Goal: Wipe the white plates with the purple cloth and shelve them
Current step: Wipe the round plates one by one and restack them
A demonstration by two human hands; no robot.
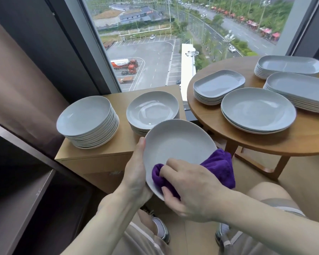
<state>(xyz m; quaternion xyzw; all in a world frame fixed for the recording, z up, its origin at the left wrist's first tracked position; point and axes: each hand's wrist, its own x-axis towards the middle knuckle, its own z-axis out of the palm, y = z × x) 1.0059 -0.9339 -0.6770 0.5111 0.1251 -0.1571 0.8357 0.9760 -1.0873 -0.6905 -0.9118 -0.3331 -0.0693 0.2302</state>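
Item: white plate (175, 144), round and shallow, held tilted in the air in front of the low wooden counter (118, 144). Judged rigid, glazed, slippery and breakable, of moderate weight; best held at the rim, with support beneath.

Left hand (136, 172): grips the plate's left rim, thumb along the edge, fingers hidden behind.

Right hand (190, 186): curled round the bunched purple cloth (219, 166), pressing it on the plate's lower inner face. Cloth judged soft, light, easily gathered; its free end hangs past the plate's right edge.

Nearby: two stacks of round plates (88, 118) on the counter beyond the held plate; further stacks on the round table (302, 138) to its right; dark shelving (26, 181) to its left.
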